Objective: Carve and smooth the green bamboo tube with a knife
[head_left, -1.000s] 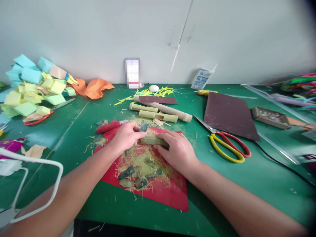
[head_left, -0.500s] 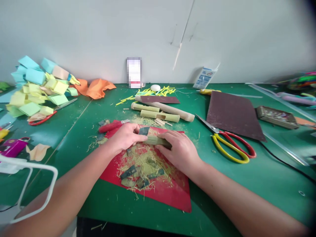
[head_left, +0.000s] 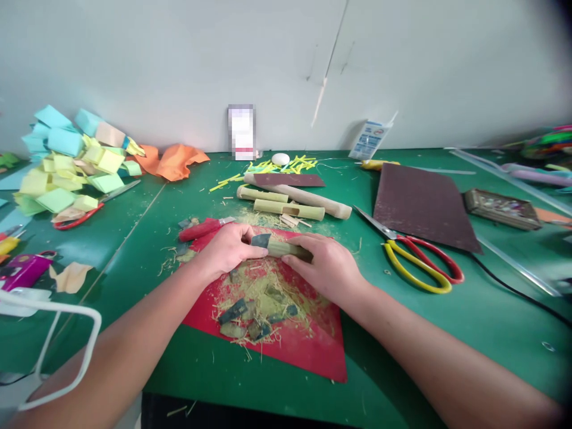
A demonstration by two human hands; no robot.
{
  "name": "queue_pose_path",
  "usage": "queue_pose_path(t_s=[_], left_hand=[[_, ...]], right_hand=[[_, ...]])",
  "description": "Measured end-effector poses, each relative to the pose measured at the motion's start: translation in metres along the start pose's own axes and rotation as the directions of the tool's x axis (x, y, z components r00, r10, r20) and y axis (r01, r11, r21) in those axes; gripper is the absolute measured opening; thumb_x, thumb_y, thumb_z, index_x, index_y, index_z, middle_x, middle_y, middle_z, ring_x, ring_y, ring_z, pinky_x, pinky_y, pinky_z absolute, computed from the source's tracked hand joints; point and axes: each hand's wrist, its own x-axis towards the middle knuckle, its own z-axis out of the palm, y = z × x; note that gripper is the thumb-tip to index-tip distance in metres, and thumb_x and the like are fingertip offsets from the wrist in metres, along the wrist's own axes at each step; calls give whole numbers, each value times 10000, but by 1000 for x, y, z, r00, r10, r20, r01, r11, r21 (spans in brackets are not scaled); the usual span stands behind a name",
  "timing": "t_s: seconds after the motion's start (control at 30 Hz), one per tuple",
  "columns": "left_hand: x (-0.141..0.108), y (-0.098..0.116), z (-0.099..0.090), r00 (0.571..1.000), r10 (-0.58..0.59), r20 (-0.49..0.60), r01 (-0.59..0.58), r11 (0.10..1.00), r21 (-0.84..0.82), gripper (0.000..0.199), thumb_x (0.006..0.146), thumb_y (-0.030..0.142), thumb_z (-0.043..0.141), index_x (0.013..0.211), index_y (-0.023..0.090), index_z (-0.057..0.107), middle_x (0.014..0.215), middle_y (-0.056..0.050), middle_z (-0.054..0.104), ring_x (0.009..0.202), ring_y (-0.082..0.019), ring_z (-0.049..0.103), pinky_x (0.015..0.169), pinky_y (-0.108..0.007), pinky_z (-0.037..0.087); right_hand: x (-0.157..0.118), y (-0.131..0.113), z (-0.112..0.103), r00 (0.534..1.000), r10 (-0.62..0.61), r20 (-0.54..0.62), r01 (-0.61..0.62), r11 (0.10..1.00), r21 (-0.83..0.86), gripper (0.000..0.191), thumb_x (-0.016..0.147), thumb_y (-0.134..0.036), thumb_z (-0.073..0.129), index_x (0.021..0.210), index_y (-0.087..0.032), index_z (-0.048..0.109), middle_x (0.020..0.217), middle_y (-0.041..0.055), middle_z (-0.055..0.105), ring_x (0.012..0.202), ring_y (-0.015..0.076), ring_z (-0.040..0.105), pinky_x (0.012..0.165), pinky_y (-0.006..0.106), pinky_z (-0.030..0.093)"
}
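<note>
Above a red sheet [head_left: 330, 357], a short bamboo piece [head_left: 286, 249] lies sideways between my hands. My right hand [head_left: 328, 268] wraps round its right end. My left hand [head_left: 230, 247] pinches a dark scrap of sandpaper [head_left: 261, 240] against the left end. Fine shavings and several worn dark scraps [head_left: 257, 328] cover the sheet below. A red-handled knife [head_left: 203, 229] lies just left of my left hand. Beyond my hands rest two notched bamboo pieces [head_left: 308, 210] and a longer pale stick [head_left: 330, 205].
Large scissors [head_left: 417, 262] with red and yellow handles lie at right, beside a dark sandpaper sheet [head_left: 420, 205] and a small box [head_left: 503, 210]. Folded papers [head_left: 67, 161] pile at left. A phone [head_left: 242, 132] leans on the wall. A white frame [head_left: 92, 333] stands near my left forearm.
The dark scrap has turned and now sits lower, against the bamboo's left end. My left fingers have shifted slightly along with it, and my right hand still grips the bamboo.
</note>
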Motion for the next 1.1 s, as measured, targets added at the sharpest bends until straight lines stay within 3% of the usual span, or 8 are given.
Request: queue_pose_path(t_s=[0.27,0.5,0.73,0.97,1.1], left_hand=[[6,3,9,981,36,-189,-46,998,-50,316,690,407,689,643,191,463,476,62,447,394,-68,374,417,-217,260],[-2,3,5,998,10,-65,-16,996,-89,300,666,347,719,643,201,458,456,69,464,393,-71,362,420,-214,246],[6,3,12,972,118,-201,-122,992,-9,290,682,376,706,638,174,502,582,39,498,522,-88,425,505,-223,317],[3,4,9,984,109,-138,-110,994,-1,302,650,333,735,615,176,479,564,55,475,488,-71,383,484,-215,281],[2,9,12,967,111,-230,-128,990,-60,323,675,374,715,617,180,463,544,55,460,471,-68,372,470,-218,280]], right_hand=[[4,2,-2,998,54,37,-55,998,27,250,822,-430,559,962,-267,685,967,18,703,835,208,636,633,300,431],[7,4,-3,996,65,69,-68,997,46,252,829,-449,545,957,-288,689,940,9,706,797,197,630,601,284,404],[11,7,-3,992,88,88,-94,993,68,281,836,-485,520,959,-295,686,954,-2,705,802,200,629,600,284,396],[10,7,-3,994,66,92,-72,995,66,264,830,-464,537,950,-286,690,911,3,709,763,191,627,568,271,379],[7,3,-4,992,106,67,-112,988,108,294,832,-470,532,987,-272,684,925,17,710,781,202,633,596,285,407]])
